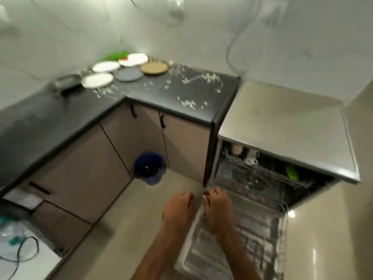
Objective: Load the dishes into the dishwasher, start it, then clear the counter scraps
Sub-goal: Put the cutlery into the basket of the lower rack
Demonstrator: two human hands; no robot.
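Observation:
The dishwasher [282, 126] stands open at the right, its lower rack [242, 235] pulled out and empty. My left hand [177, 209] and my right hand [219, 211] sit close together at the rack's left rim, fingers curled over it; blur hides the exact grip. The upper rack [268, 172] holds a white cup [252, 157] and a green item [292, 173]. Several plates lie in the counter's far corner: white [97, 80], grey [128, 74], tan [154, 68]. Pale food scraps [188, 103] are scattered over the black counter [40, 122].
A blue bin [149, 166] stands on the floor in the cabinet corner. A metal pan [65, 82] sits left of the plates. A white surface with cables [24, 247] is at the lower left. Beige floor lies between cabinets and dishwasher.

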